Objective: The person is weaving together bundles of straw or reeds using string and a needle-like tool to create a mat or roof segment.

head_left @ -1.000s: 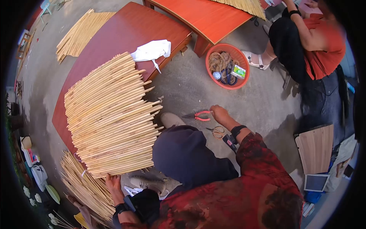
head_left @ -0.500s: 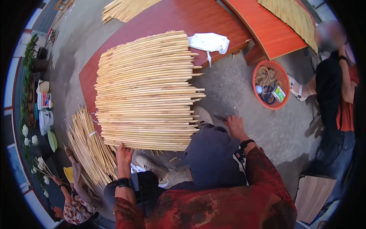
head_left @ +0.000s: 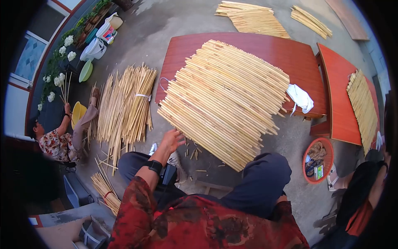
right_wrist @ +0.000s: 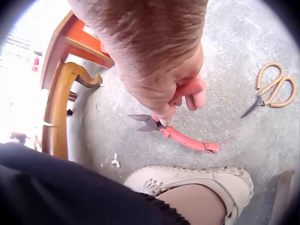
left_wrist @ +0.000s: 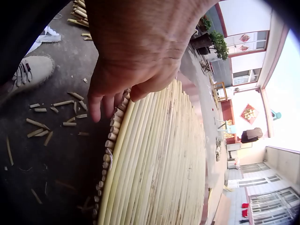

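Note:
A mat of pale reed stalks [head_left: 224,103] lies on the dark red table and reaches over its near edge toward the knees. My left hand [head_left: 171,142] is beside the mat's near left edge, fingers loosely extended. In the left wrist view, the left hand [left_wrist: 136,70] hangs over the cut stalk ends with its fingertips pointing down. Low by the floor, my right hand [right_wrist: 164,79] grips one red handle of a pair of pliers [right_wrist: 187,142], whose jaws stand apart. The head view hides that hand behind the right knee.
Scissors [right_wrist: 265,96] lie on the floor near the pliers. An orange basket [head_left: 308,174] holds twine and small items. A white cloth [head_left: 300,98] hangs at the table's right. Bundled stalks [head_left: 124,108] lie left, and cut bits [left_wrist: 40,129] litter the floor. Other people sit on both sides.
The head view has swung left. My left hand has come away from the mat's edge with its fingers loosened. The right hand has gone from reaching over the floor to holding the pliers.

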The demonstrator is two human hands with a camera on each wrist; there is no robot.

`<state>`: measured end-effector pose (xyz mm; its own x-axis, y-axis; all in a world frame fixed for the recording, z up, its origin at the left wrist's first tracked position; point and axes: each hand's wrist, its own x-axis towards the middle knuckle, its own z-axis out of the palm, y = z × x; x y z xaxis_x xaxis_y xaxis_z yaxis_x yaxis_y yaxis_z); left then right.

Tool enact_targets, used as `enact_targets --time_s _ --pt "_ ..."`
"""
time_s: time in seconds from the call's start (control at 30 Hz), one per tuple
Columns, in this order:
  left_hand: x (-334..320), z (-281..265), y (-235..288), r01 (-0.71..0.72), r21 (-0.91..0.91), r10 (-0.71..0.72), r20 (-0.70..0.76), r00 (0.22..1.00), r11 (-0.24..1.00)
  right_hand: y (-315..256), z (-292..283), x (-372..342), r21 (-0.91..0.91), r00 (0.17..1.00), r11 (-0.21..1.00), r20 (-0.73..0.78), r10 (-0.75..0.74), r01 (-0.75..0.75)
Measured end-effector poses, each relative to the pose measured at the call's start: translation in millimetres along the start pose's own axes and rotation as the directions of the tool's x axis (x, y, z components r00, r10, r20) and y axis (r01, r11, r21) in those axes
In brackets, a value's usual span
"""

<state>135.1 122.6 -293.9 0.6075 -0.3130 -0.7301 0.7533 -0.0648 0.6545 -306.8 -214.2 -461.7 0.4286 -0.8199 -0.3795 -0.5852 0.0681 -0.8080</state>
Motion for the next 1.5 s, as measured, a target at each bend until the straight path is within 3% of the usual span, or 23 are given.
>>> enact_targets --time_s 0.07,0.1,0.17,0.2,0.27,0.33,0.4,0.43,0.47,0.5,0.53,0.6,0.63,0.73,0.83,0.9,1.03,1.1,1.17,1.23,1.37,1.43,1.5 --pt "6.7 -2.6 -6.3 0.038 0.028 -0.038 -0.021 0.999 0.999 -2.5 -16.4 8.7 0.455 0.996 0.889 0.087 0.012 -0.051" --pt "7.3 -4.7 -8.5 0.08 0.081 -0.076 -0.048 0.996 0.993 -13.9 -34.2 7.0 0.321 0.999 0.947 0.031 0.023 -0.032" --pt "0.9 -5.0 -8.8 0.103 0.11 -0.096 -0.072 0.993 0.989 -120.7 -79.0 -11.0 0.121 0.998 0.993 -0.055 0.014 -0.007" --pt "-3.6 -3.9 -8.6 0.132 0.157 -0.117 -0.101 0.988 0.979 -169.2 -93.6 -22.2 0.122 0.998 0.992 -0.055 -0.033 0.039" --pt "-12.5 -3.7 -4.7 0.156 0.225 -0.141 -0.083 0.987 0.962 -227.9 -117.9 -28.4 0.328 0.97 0.916 0.004 -0.245 0.23" --pt "-28.2 2.3 10.6 0.168 0.3 -0.157 -0.059 0.986 0.939 -309.4 -127.1 -55.0 0.328 0.936 0.897 0.085 -0.341 0.297" --pt "-60.4 13.5 32.4 0.025 0.446 -0.108 0.16 0.981 0.895 -374.6 -123.8 -80.7 0.314 0.873 0.863 0.161 -0.46 0.396" --pt "-71.4 15.7 38.8 0.019 0.437 -0.102 0.169 0.98 0.899 -410.9 -118.2 -100.5 0.185 0.88 0.902 0.212 -0.425 0.391" --pt "-80.0 19.8 45.1 -0.126 0.451 -0.033 0.328 0.944 0.884 -433.9 -103.5 -110.1 0.177 0.877 0.898 0.208 -0.433 0.402" --pt "-89.2 24.3 50.5 -0.269 0.441 0.027 0.481 0.876 0.857 -453.7 -87.8 -119.6 0.24 0.822 0.869 0.289 -0.49 0.433" --pt "-101.1 30.5 57.0 -0.273 0.431 0.031 0.49 0.871 0.86 -469.0 -72.3 -127.0 0.302 0.758 0.839 0.365 -0.54 0.452" --pt "-121.0 36.3 70.9 -0.445 0.376 0.076 0.689 0.721 0.813 -491.8 -37.1 -136.9 0.252 0.726 0.921 0.568 -0.388 0.296" --pt "-124.2 34.0 74.9 -0.45 0.366 0.088 0.689 0.72 0.815 -502.6 -10.8 -144.3 0.226 0.708 0.941 0.621 -0.338 0.251" --pt "-123.7 26.1 77.1 -0.357 0.208 0.076 0.765 0.639 0.911 -497.0 66.0 -140.1 0.178 0.633 0.97 0.735 -0.243 0.166" --pt "-110.8 16.3 69.1 -0.358 0.162 0.127 0.738 0.663 0.92 -474.9 125.0 -122.8 0.099 0.581 0.974 0.789 -0.202 0.205" --pt "-101.0 12.7 61.3 -0.278 0.049 0.18 0.653 0.736 0.959 -466.8 153.5 -124.3 -0.015 0.602 0.946 0.775 -0.193 0.323" --pt "-89.5 13.9 51.2 -0.266 0.007 0.196 0.659 0.727 0.964 -442.1 196.3 -122.9 -0.012 0.655 0.951 0.728 -0.204 0.31" --pt "-86.2 14.6 47.5 -0.155 -0.154 0.216 0.578 0.787 0.976 -423.0 210.5 -111.3 0.023 0.64 0.932 0.721 -0.267 0.362" --pt "-70.9 9.1 40.6 -0.089 -0.201 0.194 0.593 0.781 0.975 -406.6 220.5 -103.6 0.066 0.617 0.91 0.715 -0.329 0.409" --pt "-65.2 6.1 37.7 -0.028 -0.248 0.178 0.608 0.774 0.968 -402.7 226.4 -103.2 0.017 0.486 0.706 0.714 -0.504 0.708" --pt "-55.9 9.3 25.0 0.008 -0.274 0.148 0.541 0.828 0.962 -420.7 228.1 -109.7 -0.092 0.444 0.59 0.751 -0.488 0.802" --pt "-53.5 10.8 22.4 0.025 -0.297 0.135 0.506 0.852 0.954 -420.7 231.1 -110.9 -0.202 0.398 0.386 0.741 -0.54 0.9" --pt "-52.8 12.4 21.9 0.029 -0.345 0.134 0.438 0.889 0.938 -414.7 234.4 -107.5 -0.203 0.371 0.338 0.738 -0.565 0.919"
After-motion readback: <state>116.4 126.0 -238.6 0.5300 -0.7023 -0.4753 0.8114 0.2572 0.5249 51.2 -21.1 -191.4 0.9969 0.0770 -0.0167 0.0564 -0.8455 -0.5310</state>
